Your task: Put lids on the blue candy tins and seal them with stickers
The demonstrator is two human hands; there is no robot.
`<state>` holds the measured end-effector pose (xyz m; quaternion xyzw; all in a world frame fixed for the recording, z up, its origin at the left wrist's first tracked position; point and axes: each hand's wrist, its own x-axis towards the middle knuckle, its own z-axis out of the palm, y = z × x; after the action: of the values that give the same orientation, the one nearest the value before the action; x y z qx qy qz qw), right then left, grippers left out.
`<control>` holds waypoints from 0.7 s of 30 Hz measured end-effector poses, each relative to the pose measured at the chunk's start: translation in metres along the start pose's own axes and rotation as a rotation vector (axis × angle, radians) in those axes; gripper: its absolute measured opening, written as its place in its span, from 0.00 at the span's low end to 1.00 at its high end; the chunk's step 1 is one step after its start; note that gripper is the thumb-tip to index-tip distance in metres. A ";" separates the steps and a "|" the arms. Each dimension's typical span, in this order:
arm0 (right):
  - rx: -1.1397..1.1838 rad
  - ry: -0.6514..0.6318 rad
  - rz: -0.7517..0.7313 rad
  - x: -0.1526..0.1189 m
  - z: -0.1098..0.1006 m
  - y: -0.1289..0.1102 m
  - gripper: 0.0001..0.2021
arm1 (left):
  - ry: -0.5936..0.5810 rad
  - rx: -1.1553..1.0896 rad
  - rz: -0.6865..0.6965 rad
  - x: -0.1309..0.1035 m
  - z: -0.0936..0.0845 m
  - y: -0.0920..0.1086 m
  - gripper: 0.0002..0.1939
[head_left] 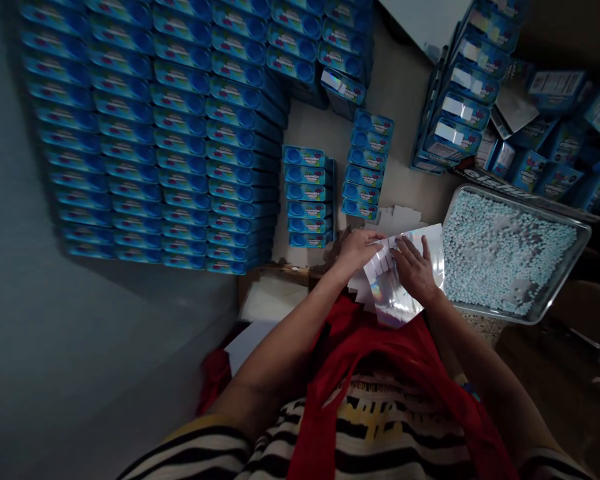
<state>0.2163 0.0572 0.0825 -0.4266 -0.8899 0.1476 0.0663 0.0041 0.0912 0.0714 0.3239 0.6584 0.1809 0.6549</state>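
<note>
A shiny, rainbow-reflecting sticker sheet (pixel 397 307) lies before my body at the table's near edge, with small pale rectangles along its upper left part. My left hand (pixel 359 252) is closed on the sheet's left edge, thumb and fingers together there. On the sheet's face rests my right hand (pixel 416 272), its fingers stretched out and apart. Whether a loose sticker is under the right fingertips cannot be made out. White cut pieces of paper (pixel 403 217) stick out behind and below the sheet. Just beyond the hands stand two short rows of blue boxes (pixel 307 193) (pixel 367 167).
Many stacked blue boxes (pixel 180 140) fill the left side. To the right is a clear tray (pixel 587 233) holding small pale-blue pellets. Boxes with silvery stickers (pixel 463 110) stand behind it, beside a heap of blue boxes (pixel 560 173). White papers (pixel 275 300) lie lower left.
</note>
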 end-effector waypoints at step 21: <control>0.007 -0.061 -0.045 0.001 0.001 0.001 0.12 | -0.150 -0.337 -0.155 -0.006 -0.014 -0.004 0.16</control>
<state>0.2163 0.0582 0.0816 -0.4016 -0.9003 0.1620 0.0436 -0.0108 0.0870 0.0748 0.1705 0.5911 0.2127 0.7591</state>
